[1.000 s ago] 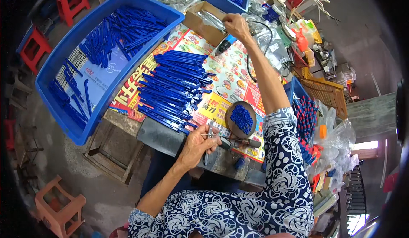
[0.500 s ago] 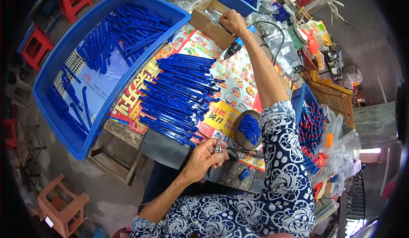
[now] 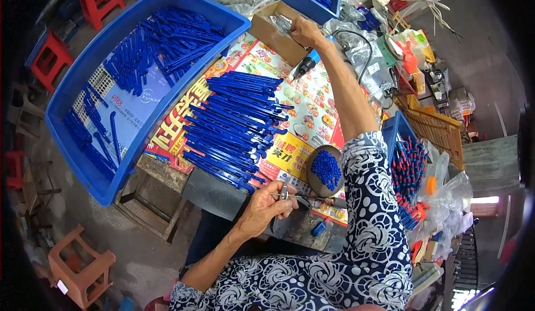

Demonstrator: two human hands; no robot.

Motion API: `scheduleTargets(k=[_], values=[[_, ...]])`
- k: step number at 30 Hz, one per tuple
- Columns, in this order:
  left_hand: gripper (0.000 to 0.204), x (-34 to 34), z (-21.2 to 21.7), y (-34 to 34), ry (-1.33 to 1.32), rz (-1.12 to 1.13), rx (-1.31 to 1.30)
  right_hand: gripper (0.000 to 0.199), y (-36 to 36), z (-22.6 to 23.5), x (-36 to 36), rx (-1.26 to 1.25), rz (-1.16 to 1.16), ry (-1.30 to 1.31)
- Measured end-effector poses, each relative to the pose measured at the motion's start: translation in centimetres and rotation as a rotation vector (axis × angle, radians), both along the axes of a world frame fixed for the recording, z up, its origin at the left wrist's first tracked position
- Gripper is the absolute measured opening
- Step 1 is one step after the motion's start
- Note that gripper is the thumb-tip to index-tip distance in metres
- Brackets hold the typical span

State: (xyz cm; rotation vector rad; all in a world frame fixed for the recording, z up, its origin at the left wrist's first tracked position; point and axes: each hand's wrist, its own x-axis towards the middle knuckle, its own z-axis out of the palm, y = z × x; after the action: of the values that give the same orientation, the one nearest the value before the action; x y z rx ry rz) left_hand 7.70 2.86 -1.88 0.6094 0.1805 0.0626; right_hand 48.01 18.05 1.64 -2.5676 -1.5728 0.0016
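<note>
My left hand [image 3: 266,206] is closed round a small silver metal piece [image 3: 285,192] with a thin rod crossing it, near the table's front edge. Above it lies a broad stack of long, slim blue plastic strips [image 3: 234,124]. My right hand [image 3: 306,33] reaches over the far end of the table, into the right side of an open cardboard box [image 3: 287,48]. Its fingers are bent together beside grey metal pieces [image 3: 281,23] in the box; what they pinch is hidden. A blue and black power screwdriver [image 3: 306,64] lies beneath my right wrist.
A big blue tub [image 3: 120,185] with more blue strips stands at the left. Close to my right sleeve sits a round dish [image 3: 315,186] of small blue pieces. A blue bin [image 3: 392,130] of red-and-blue parts stands at the right, with plastic bags [image 3: 448,194] beside it.
My right hand has shifted slightly left and down at the cardboard box, with its fingers turned toward the metal pieces. My left hand keeps its place and its hold.
</note>
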Motion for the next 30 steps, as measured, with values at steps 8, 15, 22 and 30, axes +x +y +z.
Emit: scheduleTargets(k=[8, 15, 22, 30], values=[[0.025, 0.0, -0.1, -0.2, -0.014, 0.024, -0.031, 0.012, -3.8, 3.5, -2.0, 0.63, 0.028, 0.516], [0.025, -0.3, -0.5, 0.0, -0.024, 0.087, 0.077, 0.01, -9.3, 7.1, -10.7, 0.939, -0.028, 1.264], [0.023, 0.2, -0.6, -0.6, -0.047, 0.144, 0.074, 0.006, -20.1, 6.2, -23.0, 0.813, -0.085, 1.396], [0.024, 0.7, -1.6, -0.5, -0.125, 0.245, -0.018, 0.02, -28.4, 2.7, -32.0, 0.593, -0.211, 1.44]])
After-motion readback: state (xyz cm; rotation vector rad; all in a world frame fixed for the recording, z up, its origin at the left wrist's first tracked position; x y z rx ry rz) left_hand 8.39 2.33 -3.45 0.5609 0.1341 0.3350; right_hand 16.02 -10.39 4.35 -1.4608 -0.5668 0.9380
